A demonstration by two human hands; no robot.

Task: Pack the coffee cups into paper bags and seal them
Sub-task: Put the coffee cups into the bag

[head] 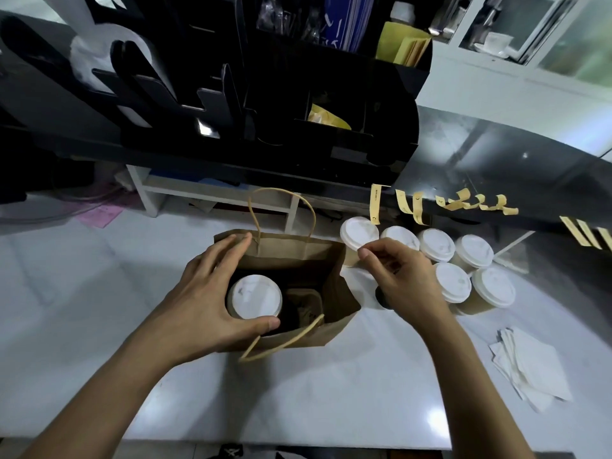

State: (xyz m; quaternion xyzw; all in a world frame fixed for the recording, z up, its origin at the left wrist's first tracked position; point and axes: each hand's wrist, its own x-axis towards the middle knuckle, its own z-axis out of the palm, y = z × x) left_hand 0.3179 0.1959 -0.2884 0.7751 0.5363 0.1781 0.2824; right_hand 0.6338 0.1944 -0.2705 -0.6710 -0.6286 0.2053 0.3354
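— Coffee cup (254, 297) with a white lid sits inside our open paper bag (326, 260), in the left half of it. Where is our left hand?

— Our left hand (212, 293) curls round that cup's lid, fingers along the bag's far-left rim and thumb at the near rim. So that grip is grasping the cup.

— And the right half of the bag?

— We see a brown cardboard holder slot (304, 304) there, uncovered. One twine handle (281, 210) stands up at the far edge; the other (284, 339) lies folded over the near edge onto the counter (331, 392).

— Our right hand?

— Our right hand (397, 276) hovers just beside the bag's right wall, fingers bent with thumb and forefinger nearly meeting. We cannot tell whether anything is pinched in it.

— What crowds that side?

— Six lidded cups (437, 245) stand clustered right behind the hand, touching one another. Yellow sticker strips (410, 207) hang from the black shelf edge above them. A stack of white napkins (530, 366) lies near the counter's right edge.

— Open room?

— To the left of the bag and along the near counter edge.
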